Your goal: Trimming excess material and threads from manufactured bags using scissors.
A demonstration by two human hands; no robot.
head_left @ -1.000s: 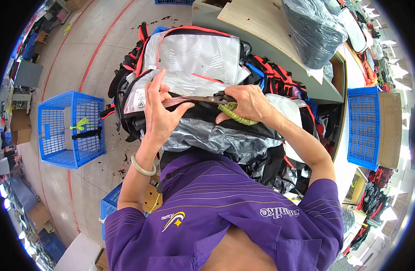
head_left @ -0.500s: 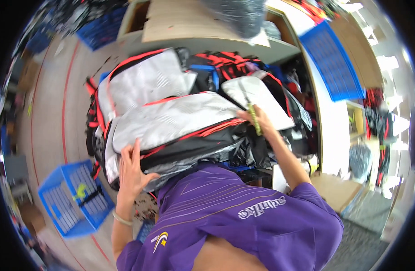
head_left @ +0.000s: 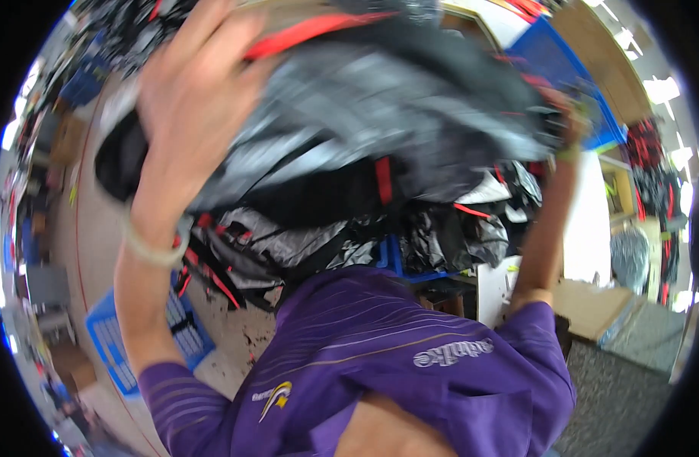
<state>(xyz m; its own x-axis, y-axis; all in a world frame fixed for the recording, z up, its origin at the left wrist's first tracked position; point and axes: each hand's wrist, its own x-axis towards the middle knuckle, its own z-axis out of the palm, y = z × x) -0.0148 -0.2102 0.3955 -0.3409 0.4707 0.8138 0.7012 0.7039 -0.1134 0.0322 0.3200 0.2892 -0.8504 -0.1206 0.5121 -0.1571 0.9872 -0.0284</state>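
A grey and black bag (head_left: 380, 114) with red edging is raised in front of me, its surface smeared by motion. My left hand (head_left: 201, 91) grips it at the upper left, fingers curled over the edge beside a red strip. At the bag's right end, my right hand (head_left: 566, 122) holds on; it is blurred, and a yellow-green thing by it is too smeared to name. Below the raised bag lies a pile of similar grey, black and red bag pieces (head_left: 288, 236), partly hidden by it.
A blue plastic crate (head_left: 117, 343) stands on the floor at lower left. Another blue crate (head_left: 532, 49) is at upper right, against brown cardboard (head_left: 604, 57). A flat cardboard sheet (head_left: 593, 305) lies at the right, near a dark grey mat (head_left: 608, 407).
Both hands have risen, lifting the bag off the pile and tilting it, so dark sides show instead of the pale printed panel. More of the pile beneath has come into view.
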